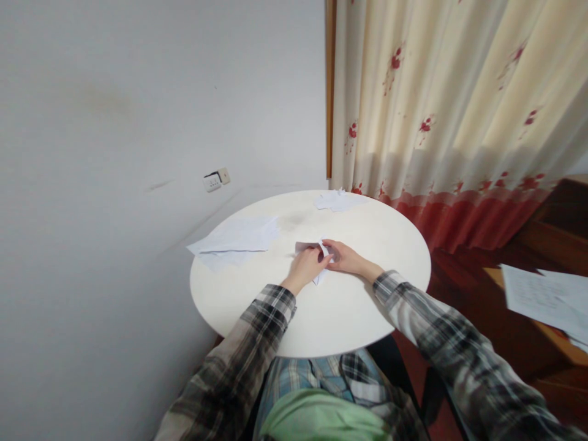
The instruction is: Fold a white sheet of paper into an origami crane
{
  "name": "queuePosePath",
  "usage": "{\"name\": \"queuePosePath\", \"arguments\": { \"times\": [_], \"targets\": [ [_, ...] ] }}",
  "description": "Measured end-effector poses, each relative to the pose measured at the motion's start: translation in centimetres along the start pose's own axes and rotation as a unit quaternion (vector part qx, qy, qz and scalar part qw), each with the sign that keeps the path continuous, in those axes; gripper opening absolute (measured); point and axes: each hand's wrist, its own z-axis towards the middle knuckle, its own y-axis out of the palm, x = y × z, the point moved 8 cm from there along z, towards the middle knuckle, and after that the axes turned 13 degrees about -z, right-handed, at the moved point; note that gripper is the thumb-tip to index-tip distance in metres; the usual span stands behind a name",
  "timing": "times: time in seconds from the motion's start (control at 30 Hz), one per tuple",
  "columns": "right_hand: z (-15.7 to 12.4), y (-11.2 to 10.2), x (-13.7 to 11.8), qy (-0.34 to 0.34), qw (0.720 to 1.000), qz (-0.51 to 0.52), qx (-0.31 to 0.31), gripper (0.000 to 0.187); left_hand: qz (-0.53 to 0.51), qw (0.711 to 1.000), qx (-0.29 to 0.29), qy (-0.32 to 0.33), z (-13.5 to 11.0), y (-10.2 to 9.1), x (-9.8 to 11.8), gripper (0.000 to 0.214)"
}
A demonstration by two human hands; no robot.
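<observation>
A small folded white paper [307, 247] lies at the middle of a round white table [367, 306]. My left hand [307, 267] rests on the paper with its fingers curled and pinched on a fold. My right hand [343, 257] meets it from the right, fingers closed on the same paper. Part of the paper is hidden under both hands. Both sleeves are plaid.
A loose stack of white sheets [235, 241] overhangs the table's left edge. Crumpled paper [334, 199] sits at the far rim. A floral curtain [450, 110] hangs behind. More papers [546, 297] lie on a wooden surface at the right. A wall socket [215, 179] is at the left.
</observation>
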Motion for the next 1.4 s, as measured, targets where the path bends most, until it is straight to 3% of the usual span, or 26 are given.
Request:
{"name": "queuePosePath", "arguments": {
  "times": [0.37, 0.93, 1.2, 1.4],
  "targets": [
    [0.1, 0.2, 0.1, -0.013, 1.000, 0.001, -0.001, 0.067, -0.086, 0.995, 0.041, 0.030, 0.6, 0.6, -0.3, 0.025],
    [0.0, 0.3, 0.2, -0.001, 1.000, 0.009, -0.010, 0.072, -0.157, 0.987, 0.013, 0.040, 0.8, 1.1, -0.3, 0.018],
    [0.0, 0.1, -0.1, 0.002, 1.000, 0.002, -0.026, 0.074, -0.202, 0.979, -0.022, -0.008, 1.2, 1.8, -1.3, 0.010],
    [0.0, 0.0, -0.2, 0.013, 0.999, 0.000, -0.044, 0.075, -0.253, 0.965, -0.008, -0.063, 0.9, 2.0, -2.1, 0.031]
  ]
}}
